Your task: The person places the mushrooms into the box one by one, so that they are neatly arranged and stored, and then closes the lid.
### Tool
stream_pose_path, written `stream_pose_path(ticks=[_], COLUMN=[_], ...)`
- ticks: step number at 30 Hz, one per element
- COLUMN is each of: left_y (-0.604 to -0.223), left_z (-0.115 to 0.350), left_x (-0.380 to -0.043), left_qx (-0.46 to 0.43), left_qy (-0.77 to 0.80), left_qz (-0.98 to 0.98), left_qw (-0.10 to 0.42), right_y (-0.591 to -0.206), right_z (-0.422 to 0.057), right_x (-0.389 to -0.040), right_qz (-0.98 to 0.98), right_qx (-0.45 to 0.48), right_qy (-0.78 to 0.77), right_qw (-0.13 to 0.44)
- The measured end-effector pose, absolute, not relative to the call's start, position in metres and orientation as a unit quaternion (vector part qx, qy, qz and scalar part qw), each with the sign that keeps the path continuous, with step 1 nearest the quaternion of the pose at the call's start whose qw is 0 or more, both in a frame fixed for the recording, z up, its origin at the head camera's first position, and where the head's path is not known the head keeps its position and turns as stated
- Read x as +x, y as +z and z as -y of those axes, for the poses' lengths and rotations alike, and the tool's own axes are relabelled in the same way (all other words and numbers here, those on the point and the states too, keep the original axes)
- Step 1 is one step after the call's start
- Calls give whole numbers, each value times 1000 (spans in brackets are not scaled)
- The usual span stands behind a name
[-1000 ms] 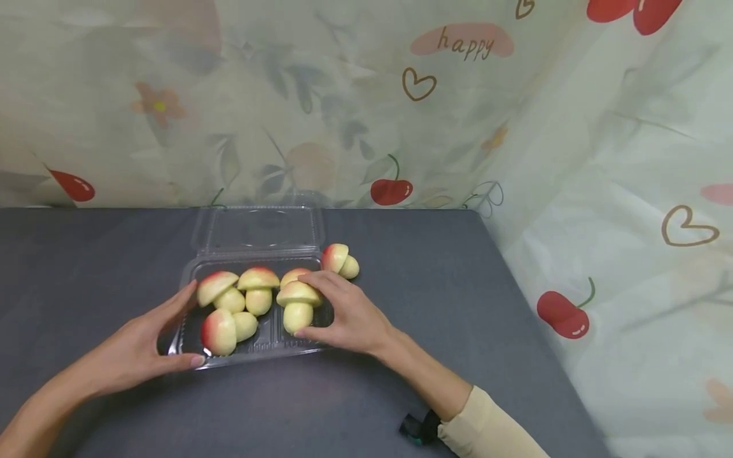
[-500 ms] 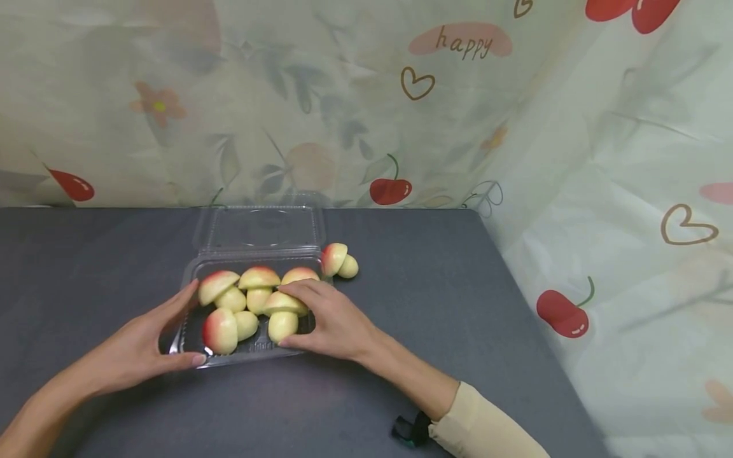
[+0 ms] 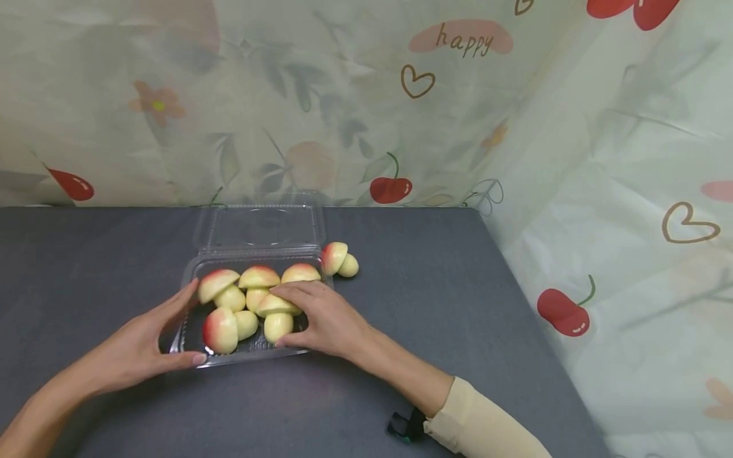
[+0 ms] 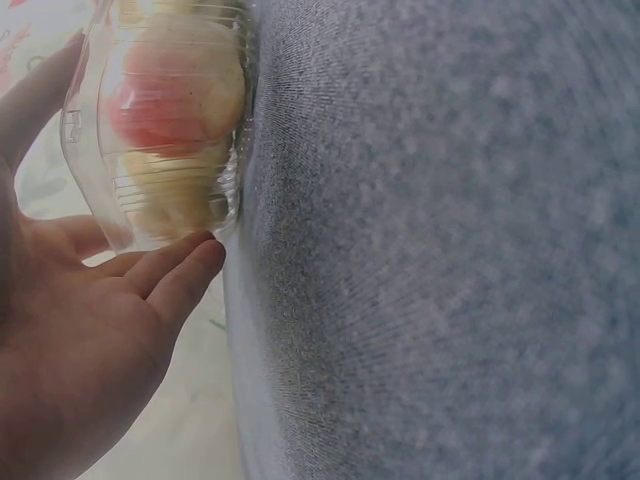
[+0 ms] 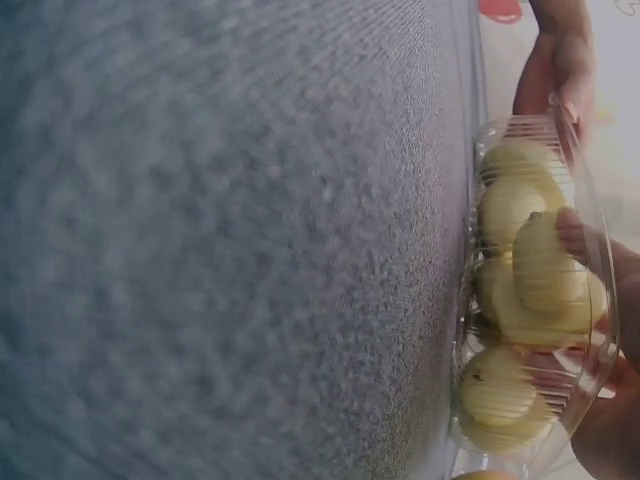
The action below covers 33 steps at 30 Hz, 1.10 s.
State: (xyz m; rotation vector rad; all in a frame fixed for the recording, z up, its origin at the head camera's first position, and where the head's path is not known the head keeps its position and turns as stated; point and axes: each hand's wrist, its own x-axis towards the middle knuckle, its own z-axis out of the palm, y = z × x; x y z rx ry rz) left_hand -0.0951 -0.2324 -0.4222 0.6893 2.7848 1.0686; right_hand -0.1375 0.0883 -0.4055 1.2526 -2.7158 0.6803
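Note:
My left hand (image 3: 134, 346) holds the left end of a clear plastic box (image 3: 252, 360), thumb at the front corner and fingers along the side. In the left wrist view the fingertips (image 4: 205, 255) touch the box's end wall. My right hand (image 3: 329, 318) grips a toy mushroom (image 3: 279, 323), pale yellow, cap toward the back and stem toward the front, low in the box's front right part. Other toy mushrooms lie in the box: one at the back left (image 3: 219, 286), one at the front left (image 3: 220, 331), one in the back middle (image 3: 259, 277) and one at the back right (image 3: 300, 273), partly hidden by my right hand.
The box's transparent lid (image 3: 260, 228) lies folded open toward the back. One more toy mushroom (image 3: 338, 259) is on the grey table (image 3: 424, 280), just outside the box's right back corner. A patterned curtain (image 3: 343, 95) hangs behind the table and to the right.
My right hand has moved left and slightly forward with the toy mushroom, which overlaps the back middle one more. The back right cap shows more. My left hand and the box stay put.

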Motion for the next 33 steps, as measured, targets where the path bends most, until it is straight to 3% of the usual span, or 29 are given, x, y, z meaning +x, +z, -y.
stream_pose_path(ticks=[18, 33], left_y=[-424, -419], left_z=[233, 231], left_x=[-94, -95], left_qx=[235, 215], left_qy=[352, 359], left_qz=[-906, -906], left_qw=[29, 61], right_y=[-402, -401], right_z=[-94, -104], right_x=[-142, -147], right_qz=[867, 835], right_qx=[451, 471], right_qy=[211, 284], right_qw=[11, -17])
